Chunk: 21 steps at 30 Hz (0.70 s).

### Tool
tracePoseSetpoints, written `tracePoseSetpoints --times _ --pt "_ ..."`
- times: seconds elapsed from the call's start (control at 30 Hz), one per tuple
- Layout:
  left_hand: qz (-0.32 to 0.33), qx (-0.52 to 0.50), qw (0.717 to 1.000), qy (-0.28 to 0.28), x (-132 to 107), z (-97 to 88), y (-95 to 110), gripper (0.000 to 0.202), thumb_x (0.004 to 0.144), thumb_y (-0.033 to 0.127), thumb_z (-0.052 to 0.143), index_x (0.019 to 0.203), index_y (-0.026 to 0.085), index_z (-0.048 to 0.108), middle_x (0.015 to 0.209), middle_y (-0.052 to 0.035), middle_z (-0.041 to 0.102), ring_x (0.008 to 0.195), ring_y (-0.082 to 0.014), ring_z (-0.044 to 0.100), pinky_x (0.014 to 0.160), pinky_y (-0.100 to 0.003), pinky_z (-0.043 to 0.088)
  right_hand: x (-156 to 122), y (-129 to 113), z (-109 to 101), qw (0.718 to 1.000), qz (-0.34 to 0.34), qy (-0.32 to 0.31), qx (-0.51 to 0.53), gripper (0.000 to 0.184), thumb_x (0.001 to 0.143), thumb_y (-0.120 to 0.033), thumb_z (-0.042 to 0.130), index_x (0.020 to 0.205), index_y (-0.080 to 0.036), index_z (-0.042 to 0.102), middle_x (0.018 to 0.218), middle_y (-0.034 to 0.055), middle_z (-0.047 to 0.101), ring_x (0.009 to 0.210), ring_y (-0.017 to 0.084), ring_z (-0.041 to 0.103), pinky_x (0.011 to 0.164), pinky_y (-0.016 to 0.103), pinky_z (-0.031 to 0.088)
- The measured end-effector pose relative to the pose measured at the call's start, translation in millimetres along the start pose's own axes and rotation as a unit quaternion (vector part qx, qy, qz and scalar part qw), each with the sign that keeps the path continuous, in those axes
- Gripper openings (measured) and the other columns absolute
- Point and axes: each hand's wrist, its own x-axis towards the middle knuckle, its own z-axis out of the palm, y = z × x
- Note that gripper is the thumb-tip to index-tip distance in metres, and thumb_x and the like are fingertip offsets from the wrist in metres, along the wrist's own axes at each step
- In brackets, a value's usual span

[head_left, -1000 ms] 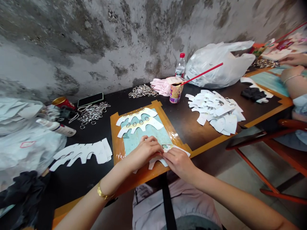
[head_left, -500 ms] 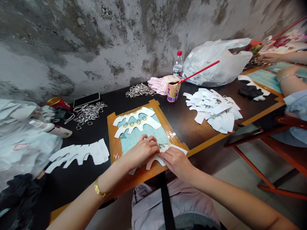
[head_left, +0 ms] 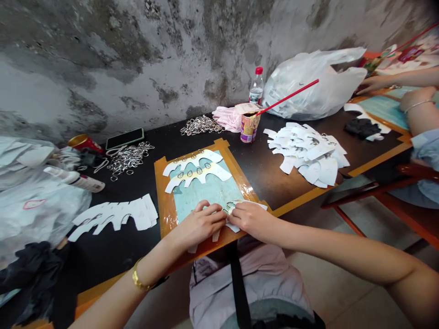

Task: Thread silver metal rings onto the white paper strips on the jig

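Note:
My left hand [head_left: 200,222] and my right hand [head_left: 249,217] meet over a white cut-out card strip [head_left: 233,226] at the near edge of a taped work mat [head_left: 164,201]. Both hands have their fingers pinched together on the strip, around a small metal ring [head_left: 227,209] between them. Two more white card strips [head_left: 195,168] carrying rings lie higher on the mat. A stack of blank strips [head_left: 116,214] lies left of the mat.
Piles of metal rings [head_left: 128,157] [head_left: 200,124] lie behind the mat. A heap of finished cards [head_left: 310,153], a paper cup with a red stick [head_left: 249,128], a water bottle [head_left: 256,87] and a white bag [head_left: 315,84] stand right. Another person's arms [head_left: 411,98] work at far right.
The view shifted slightly and my right hand slid a little to the left and up along the strip. My left hand stays pinched beside it.

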Motion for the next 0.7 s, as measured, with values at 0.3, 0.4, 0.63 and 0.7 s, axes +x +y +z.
tracePoseSetpoints --times 0.3,0.4,0.63,0.7 --pt "0.01 0.043 0.999 0.02 -2 1.6 5 0.018 0.097 0.02 0.046 0.102 0.015 0.062 0.103 -0.0045 0.067 0.1 -0.0209 0.051 0.083 -0.035 0.031 -5 22 -13 0.992 -0.12 -0.03 0.015 0.016 0.097 -0.016 0.049 0.104 -0.012 0.063 0.083 0.0058 0.063 0.079 0.017 0.056 0.07 0.03 0.043" --pt "0.011 0.041 0.999 0.022 -3 1.1 5 0.018 0.097 0.018 0.045 0.102 0.015 0.062 0.103 -0.0057 0.067 0.099 -0.0205 0.052 0.083 -0.035 0.032 -4 20 -14 0.992 -0.118 -0.035 0.004 0.012 0.095 -0.015 0.051 0.097 -0.011 0.063 0.083 0.0054 0.062 0.08 0.017 0.055 0.072 0.031 0.043" --pt "-0.022 0.042 0.998 0.041 -5 -0.4 16 0.022 0.098 0.017 0.04 0.099 0.015 0.062 0.1 -0.0048 0.068 0.096 -0.0191 0.055 0.083 -0.033 0.034 1 15 -18 0.992 -0.112 -0.056 -0.006 0.014 0.096 -0.017 0.05 0.091 -0.011 0.062 0.084 0.0058 0.059 0.082 0.018 0.053 0.074 0.032 0.043" --pt "-0.032 0.064 0.996 0.056 -5 1.1 20 0.024 0.098 0.015 0.038 0.098 0.015 0.062 0.097 -0.0051 0.069 0.094 -0.0187 0.056 0.081 -0.032 0.035 1 13 -16 0.992 -0.11 -0.058 -0.013 0.014 0.095 -0.016 0.05 0.088 -0.011 0.061 0.083 0.0059 0.058 0.082 0.018 0.052 0.074 0.033 0.043"
